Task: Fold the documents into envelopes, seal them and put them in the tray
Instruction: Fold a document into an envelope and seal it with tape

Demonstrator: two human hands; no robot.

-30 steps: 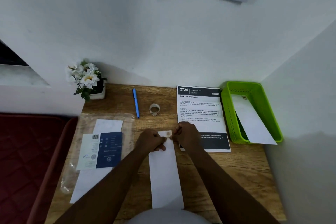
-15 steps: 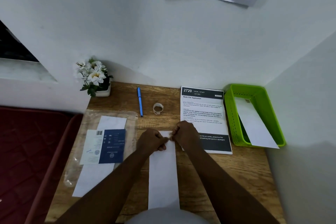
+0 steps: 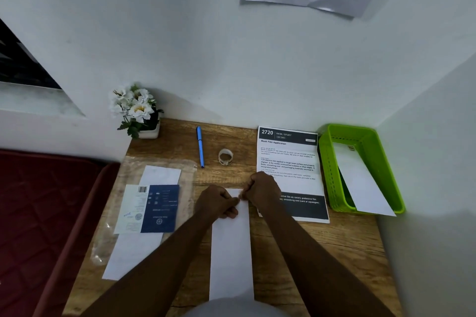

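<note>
White envelope [image 3: 231,252] lies lengthwise on the counter [image 3: 322,244]; left hand [image 3: 217,204] and right hand [image 3: 261,189] pinch its far end. Printed sheet [image 3: 289,162] and green tray [image 3: 332,175] crowd the right.

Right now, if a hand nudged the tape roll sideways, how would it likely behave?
The tape roll looks small and nearly used up, so probably very light. It appears to stand on its rim on the bare wooden desk, so a nudge might roll or topple it. The blue pen beside it could stop a leftward roll.
</note>
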